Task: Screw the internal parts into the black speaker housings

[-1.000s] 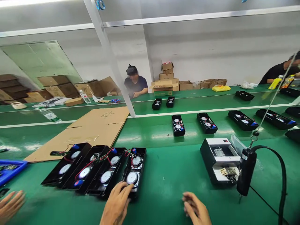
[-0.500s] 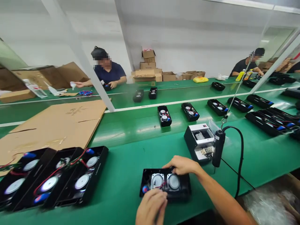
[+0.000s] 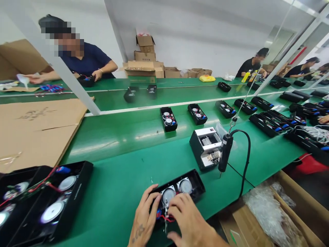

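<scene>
A broad, flat green tabletop carries the open, oblong black plastic housing, which lies aslant right before the person. The bare left hand grasps the housing's near left end; the bare right hand curls over it, below two round white-faced speakers, fingers at a narrow circuit board, though whether pinching it I cannot tell.
</scene>
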`<state>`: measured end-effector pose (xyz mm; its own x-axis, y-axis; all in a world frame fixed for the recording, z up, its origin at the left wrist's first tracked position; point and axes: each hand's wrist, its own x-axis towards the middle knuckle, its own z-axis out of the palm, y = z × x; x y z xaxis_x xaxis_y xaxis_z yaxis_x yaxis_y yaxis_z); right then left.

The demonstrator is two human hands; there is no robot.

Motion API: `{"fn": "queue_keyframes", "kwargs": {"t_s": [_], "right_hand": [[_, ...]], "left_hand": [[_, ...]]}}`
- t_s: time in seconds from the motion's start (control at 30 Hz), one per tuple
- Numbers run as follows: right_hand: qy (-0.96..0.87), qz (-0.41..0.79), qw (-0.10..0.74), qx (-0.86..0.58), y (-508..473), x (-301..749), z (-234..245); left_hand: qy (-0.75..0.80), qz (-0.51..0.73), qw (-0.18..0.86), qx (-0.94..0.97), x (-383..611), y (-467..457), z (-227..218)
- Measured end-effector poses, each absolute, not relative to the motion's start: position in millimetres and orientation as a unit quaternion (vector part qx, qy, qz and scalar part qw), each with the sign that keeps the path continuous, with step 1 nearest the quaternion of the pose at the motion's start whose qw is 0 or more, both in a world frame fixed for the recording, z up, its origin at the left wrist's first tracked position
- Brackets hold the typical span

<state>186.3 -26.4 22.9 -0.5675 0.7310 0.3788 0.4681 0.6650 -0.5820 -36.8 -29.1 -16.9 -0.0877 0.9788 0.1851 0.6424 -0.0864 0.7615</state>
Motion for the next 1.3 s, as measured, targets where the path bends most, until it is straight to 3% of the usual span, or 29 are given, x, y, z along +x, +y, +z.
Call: {"fn": "queue_keyframes", "kwargs": {"t_s": [0.13, 0.3, 0.4, 0.53, 0.63, 0.73, 0.9, 1.1, 1.3], "right_hand": [[-0.801, 0.181, 0.436, -0.368, -31, 164, 7], [-0.656, 0.293, 0.505, -0.479, 5, 176, 26], [-0.713, 0.302, 0.463, -0.431, 31, 198, 45], [-0.914, 0.143, 0.296, -0.237, 42, 223, 61], [-0.959, 0.064, 0.151, -0.232, 35, 227, 64], [-0.967, 0.081, 0.084, -0.226, 27, 222, 57], [-0.954, 0.156, 0.056, -0.249, 24, 218, 45], [-0.933, 0.217, 0.081, -0.276, 18, 224, 54], [-0.941, 0.172, 0.085, -0.279, 12, 223, 52]], "left_hand": [[0.646, 0.376, 0.244, 0.618, -40, -26, -21], [0.651, 0.394, 0.237, 0.604, -39, -27, -19], [0.617, 0.421, 0.203, 0.633, -44, -36, -10], [0.538, 0.368, 0.120, 0.749, -44, -48, 3], [0.500, 0.316, 0.036, 0.806, -32, -49, 8], [0.497, 0.295, 0.001, 0.816, -16, -45, 9], [0.497, 0.234, 0.014, 0.835, -13, -43, 4], [0.481, 0.179, 0.036, 0.857, -18, -38, 6], [0.478, 0.192, 0.077, 0.853, -12, -36, 4]]}}
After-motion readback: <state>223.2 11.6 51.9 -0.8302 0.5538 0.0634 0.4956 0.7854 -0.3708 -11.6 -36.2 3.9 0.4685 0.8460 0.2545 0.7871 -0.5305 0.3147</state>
